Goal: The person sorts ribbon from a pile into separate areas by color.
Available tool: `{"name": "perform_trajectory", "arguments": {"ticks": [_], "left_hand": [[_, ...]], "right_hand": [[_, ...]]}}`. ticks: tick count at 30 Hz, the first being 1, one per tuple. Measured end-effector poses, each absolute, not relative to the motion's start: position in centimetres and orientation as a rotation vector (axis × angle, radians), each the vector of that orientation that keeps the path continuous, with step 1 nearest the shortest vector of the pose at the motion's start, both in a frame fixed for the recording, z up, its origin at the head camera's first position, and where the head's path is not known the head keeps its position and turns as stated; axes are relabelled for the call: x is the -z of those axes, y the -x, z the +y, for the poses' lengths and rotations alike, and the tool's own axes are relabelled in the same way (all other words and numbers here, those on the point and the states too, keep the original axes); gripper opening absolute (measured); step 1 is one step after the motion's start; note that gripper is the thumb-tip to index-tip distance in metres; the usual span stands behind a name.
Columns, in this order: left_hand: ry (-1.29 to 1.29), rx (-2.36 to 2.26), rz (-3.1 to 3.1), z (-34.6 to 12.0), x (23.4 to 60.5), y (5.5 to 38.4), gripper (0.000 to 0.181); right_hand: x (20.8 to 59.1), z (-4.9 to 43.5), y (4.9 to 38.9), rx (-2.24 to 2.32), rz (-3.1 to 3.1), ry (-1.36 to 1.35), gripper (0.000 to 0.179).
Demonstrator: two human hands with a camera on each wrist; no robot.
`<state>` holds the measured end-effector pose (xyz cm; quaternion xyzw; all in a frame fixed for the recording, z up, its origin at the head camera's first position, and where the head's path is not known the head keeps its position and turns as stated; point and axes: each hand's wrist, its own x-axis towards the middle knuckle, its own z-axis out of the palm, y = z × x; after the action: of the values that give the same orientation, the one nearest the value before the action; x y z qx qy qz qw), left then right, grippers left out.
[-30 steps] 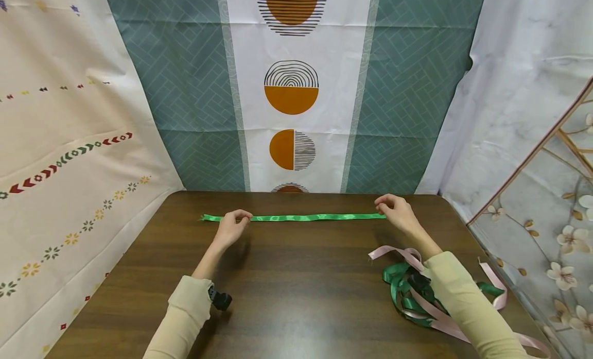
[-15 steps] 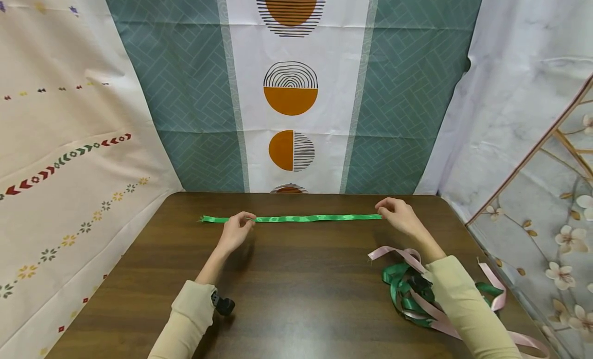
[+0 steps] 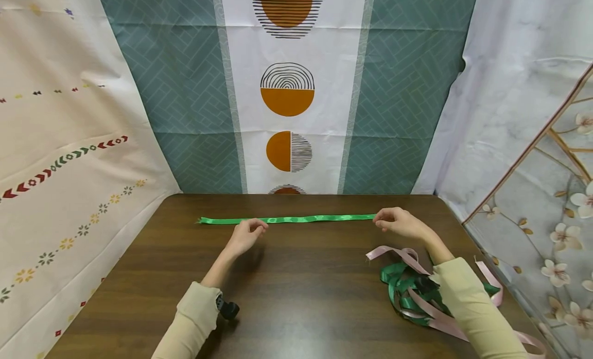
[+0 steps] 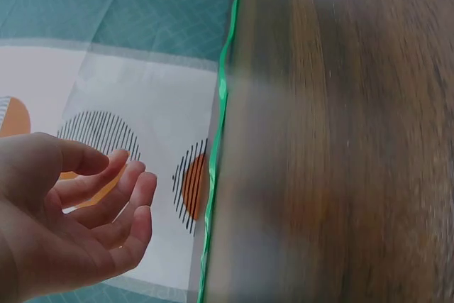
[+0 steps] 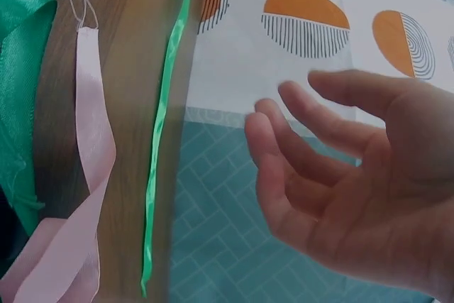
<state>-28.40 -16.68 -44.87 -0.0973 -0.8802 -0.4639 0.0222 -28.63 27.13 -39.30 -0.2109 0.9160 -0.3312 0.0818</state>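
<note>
A bright green ribbon [image 3: 319,218] lies stretched straight from left to right near the far edge of the table. In the head view my left hand [image 3: 244,237] overlaps it toward its left end. The left wrist view shows that hand [image 4: 92,211] apart from the ribbon [image 4: 216,147], its fingers loosely bent and holding nothing. At the other end is my right hand [image 3: 402,226], which hides the ribbon's right tip in the head view. Seen from the right wrist, the ribbon's tip [image 5: 145,285] lies free, and the relaxed right hand [image 5: 340,168] holds nothing.
A tangled heap of dark green ribbon [image 3: 394,276] and pink ribbon [image 3: 433,310] lies on the right of the brown table [image 3: 296,297], partly under the right forearm. A patterned curtain [image 3: 287,127] hangs behind the table, with cloths at both sides.
My left hand has moved right and a little nearer along the ribbon. The right hand has come slightly left and nearer. The head view has shifted a little; the ribbon stays in place.
</note>
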Motion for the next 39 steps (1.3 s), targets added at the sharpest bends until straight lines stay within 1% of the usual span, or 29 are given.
{"name": "perform_trajectory", "arguments": {"ticks": [9,15,21,25,32,39], "left_hand": [[0.364,1.466,-2.8,-15.4,44.7,27.9,0.022],[0.414,1.469,-2.819,-14.2,44.8,27.5,0.021],[0.531,1.475,-2.867,-12.9,44.8,27.2,0.021],[0.602,1.451,-2.901,-12.1,44.8,27.1,0.022],[0.735,1.418,-2.931,-11.0,45.3,27.0,0.022],[0.829,1.425,-2.927,-10.0,45.5,27.2,0.023]], "right_hand": [[39.3,27.3,28.5,0.959,2.612,0.731,0.022],[39.5,27.2,28.1,0.953,2.487,0.707,0.021],[40.1,27.2,27.8,0.886,2.419,0.715,0.017],[40.4,27.1,27.9,0.874,2.363,0.739,0.019],[41.3,27.0,27.7,0.805,2.281,0.69,0.011],[41.5,26.4,27.0,0.698,2.259,0.555,0.007]]}}
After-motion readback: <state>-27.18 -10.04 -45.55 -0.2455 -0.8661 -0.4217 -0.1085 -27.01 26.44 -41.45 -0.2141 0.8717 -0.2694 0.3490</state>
